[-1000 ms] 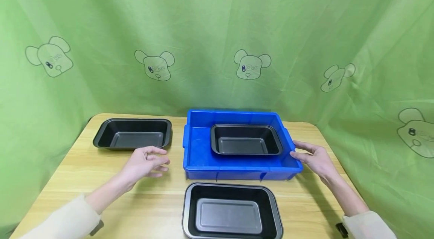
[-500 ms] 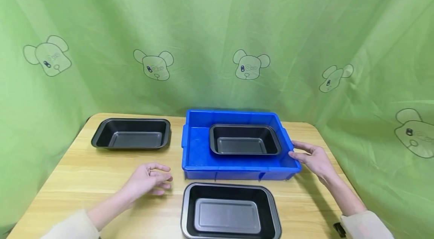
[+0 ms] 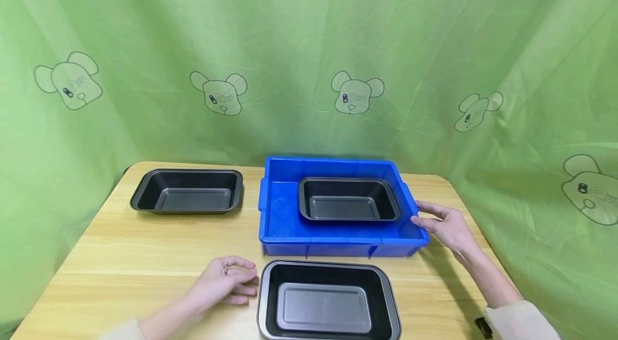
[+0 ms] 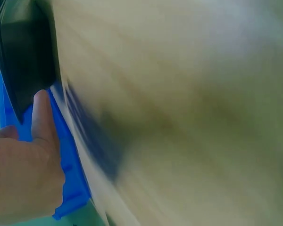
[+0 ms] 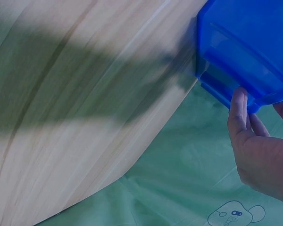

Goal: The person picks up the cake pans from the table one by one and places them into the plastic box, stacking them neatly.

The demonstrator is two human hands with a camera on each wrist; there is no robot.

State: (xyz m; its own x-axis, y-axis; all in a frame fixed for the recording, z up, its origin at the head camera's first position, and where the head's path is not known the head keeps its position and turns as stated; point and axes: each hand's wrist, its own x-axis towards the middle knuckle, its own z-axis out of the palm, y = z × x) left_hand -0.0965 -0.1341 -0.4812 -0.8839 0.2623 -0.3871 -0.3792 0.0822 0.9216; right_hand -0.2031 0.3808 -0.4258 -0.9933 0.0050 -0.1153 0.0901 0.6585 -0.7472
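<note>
My left hand (image 3: pixel 227 282), fingers loosely bent, is beside the left rim of a dark loaf pan (image 3: pixel 323 308) at the front of the table; in the left wrist view one finger (image 4: pixel 43 117) points toward the dark pan (image 4: pixel 26 56). With thumb and fingers at its right end, my right hand (image 3: pixel 448 227) grips the rim of a blue plastic bin (image 3: pixel 282 222). From the right wrist view, the fingers (image 5: pixel 238 110) reach under the bin's handle lip (image 5: pixel 217 92). A second loaf pan (image 3: pixel 345 207) sits inside the bin, toward its right side.
A third loaf pan (image 3: pixel 190 198) stands at the back left of the wooden table (image 3: pixel 145 259). Behind the table hangs a green curtain (image 3: pixel 289 34) with printed bear heads, close to the bin's back wall.
My left hand has moved from near the back left pan toward me and to the right, up to the front pan. The right hand stays on the bin, and the pans have not moved.
</note>
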